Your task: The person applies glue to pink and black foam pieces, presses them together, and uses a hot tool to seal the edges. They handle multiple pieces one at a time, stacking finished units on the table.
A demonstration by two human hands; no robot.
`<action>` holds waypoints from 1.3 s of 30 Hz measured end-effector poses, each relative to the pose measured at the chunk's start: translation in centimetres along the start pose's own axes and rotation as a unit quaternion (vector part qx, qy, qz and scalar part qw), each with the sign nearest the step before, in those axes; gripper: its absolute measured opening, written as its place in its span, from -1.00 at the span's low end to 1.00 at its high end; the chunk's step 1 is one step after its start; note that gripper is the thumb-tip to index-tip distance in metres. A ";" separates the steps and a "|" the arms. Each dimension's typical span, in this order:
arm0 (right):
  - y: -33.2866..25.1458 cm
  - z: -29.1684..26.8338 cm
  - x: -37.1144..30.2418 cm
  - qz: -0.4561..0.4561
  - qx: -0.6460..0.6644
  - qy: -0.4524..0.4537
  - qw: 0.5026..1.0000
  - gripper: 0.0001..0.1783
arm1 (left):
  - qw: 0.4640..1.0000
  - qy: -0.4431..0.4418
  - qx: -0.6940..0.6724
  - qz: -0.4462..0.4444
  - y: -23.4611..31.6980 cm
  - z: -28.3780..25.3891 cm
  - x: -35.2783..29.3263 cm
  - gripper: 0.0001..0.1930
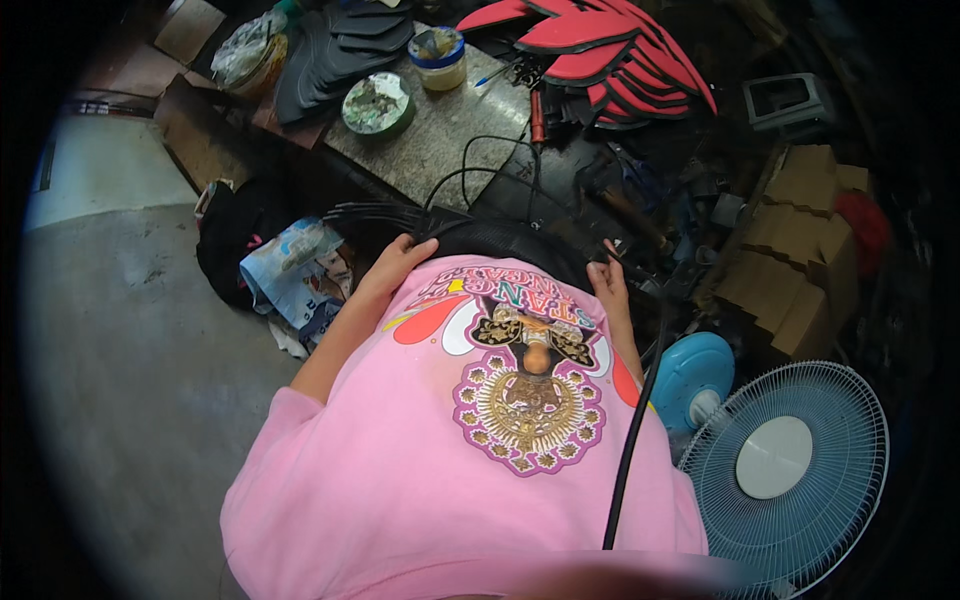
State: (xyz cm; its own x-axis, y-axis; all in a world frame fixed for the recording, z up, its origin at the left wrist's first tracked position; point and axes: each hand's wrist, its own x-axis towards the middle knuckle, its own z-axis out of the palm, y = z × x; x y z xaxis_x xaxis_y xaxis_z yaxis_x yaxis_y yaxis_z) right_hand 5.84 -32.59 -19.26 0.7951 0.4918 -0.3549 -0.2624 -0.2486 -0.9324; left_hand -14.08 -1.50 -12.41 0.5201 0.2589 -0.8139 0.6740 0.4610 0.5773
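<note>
Across my lap, just beyond the pink shirt, lies a black piece with a mesh-like surface (pixel 490 237). My left hand (pixel 403 262) is closed on its left end, thumb on top and the other fingers partly hidden. Several thin black strips (pixel 375 213) fan out to the left beside that hand. At the opposite end my right hand (pixel 610 285) grips the edge of the same black piece, with its fingertips partly out of sight. A black cable (pixel 463 172) loops up behind the piece.
Beyond stands a stone-topped bench (pixel 450 140) with a smeared tub (pixel 378 105), a blue-rimmed jar (pixel 437 58), stacked dark sole-shaped sheets (pixel 345 60) and red-and-black ones (pixel 610 60). Cardboard boxes (pixel 800 250) and a fan (pixel 790 460) are on the right; cloths (pixel 300 265) lie left.
</note>
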 end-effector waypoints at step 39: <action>-3.6 1.8 2.7 -0.091 -0.214 -0.133 0.964 -0.35 | 0.995 0.079 -0.062 0.018 -0.7 1.1 -3.6 -0.46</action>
State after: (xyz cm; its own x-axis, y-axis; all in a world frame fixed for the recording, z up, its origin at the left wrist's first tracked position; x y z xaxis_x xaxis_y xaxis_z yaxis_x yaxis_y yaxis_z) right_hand 7.92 -28.88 -17.00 0.6230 0.7423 -0.2467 0.1620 -0.4309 -0.8877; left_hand -15.84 -3.65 -9.77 0.4466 0.4032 -0.7988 0.5813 0.5479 0.6016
